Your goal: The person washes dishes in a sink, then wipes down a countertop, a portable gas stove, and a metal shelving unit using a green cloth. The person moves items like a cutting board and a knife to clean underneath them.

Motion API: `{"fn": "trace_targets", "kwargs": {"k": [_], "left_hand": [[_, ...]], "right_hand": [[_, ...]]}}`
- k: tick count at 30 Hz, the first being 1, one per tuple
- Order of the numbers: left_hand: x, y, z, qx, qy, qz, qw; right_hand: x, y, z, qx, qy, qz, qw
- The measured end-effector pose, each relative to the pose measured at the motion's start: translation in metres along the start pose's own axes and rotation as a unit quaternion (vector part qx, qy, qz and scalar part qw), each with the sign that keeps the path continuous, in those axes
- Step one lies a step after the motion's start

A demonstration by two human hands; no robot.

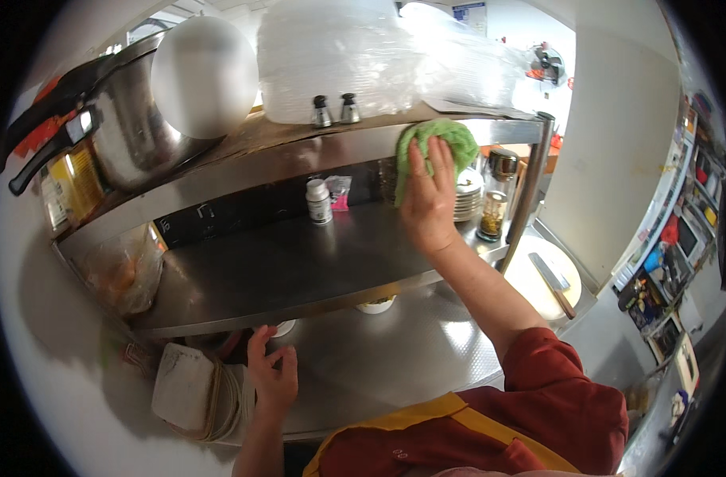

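Observation:
My right hand (432, 200) presses a green cloth (458, 138) flat against the front edge of the top shelf (315, 154), near its right end. My left hand (273, 369) is raised below the front edge of the middle shelf (267, 262), its fingers apart and curled, with nothing in it. A white bottle (319, 203) and a small pink and clear packet (340, 192) stand at the back of the middle shelf. To the right of the cloth are a stack of plates (468, 200) and a glass jar with a dark lid (494, 197).
Above, the top shelf holds a steel pot (130, 113), two small shakers (336, 111) and plastic-wrapped containers (339, 53). A knife (552, 283) lies on a round white board (527, 268) at the right. Stacked dishes (187, 387) stand at the lower left, beneath a plastic bag (124, 271).

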State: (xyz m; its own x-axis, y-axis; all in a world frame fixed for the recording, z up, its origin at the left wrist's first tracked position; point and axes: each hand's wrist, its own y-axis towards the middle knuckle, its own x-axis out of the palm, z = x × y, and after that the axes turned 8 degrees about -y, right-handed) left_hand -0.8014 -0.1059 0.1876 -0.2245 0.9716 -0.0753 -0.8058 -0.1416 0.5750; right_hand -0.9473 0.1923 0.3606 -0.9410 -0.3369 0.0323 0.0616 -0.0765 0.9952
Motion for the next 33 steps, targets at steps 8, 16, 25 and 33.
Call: {"fn": "trace_targets", "kwargs": {"k": [8, 16, 25, 33], "left_hand": [[-0.058, -0.035, -0.005, -0.026, -0.018, 0.072, 0.997], [-0.133, -0.072, -0.002, -0.007, 0.015, 0.15, 0.989], [-0.133, -0.073, 0.01, -0.002, 0.045, 0.132, 0.99], [-0.113, -0.08, 0.014, -0.071, 0.044, 0.135, 0.987]], "right_hand": [[0.055, 0.022, -0.162, -0.14, 0.144, 0.004, 0.98], [0.104, 0.039, -0.327, -0.243, 0.21, -0.042, 0.946], [0.099, 0.047, -0.289, -0.305, 0.147, -0.103, 0.935], [0.03, 0.03, -0.092, -0.269, -0.071, -0.095, 0.956]]}}
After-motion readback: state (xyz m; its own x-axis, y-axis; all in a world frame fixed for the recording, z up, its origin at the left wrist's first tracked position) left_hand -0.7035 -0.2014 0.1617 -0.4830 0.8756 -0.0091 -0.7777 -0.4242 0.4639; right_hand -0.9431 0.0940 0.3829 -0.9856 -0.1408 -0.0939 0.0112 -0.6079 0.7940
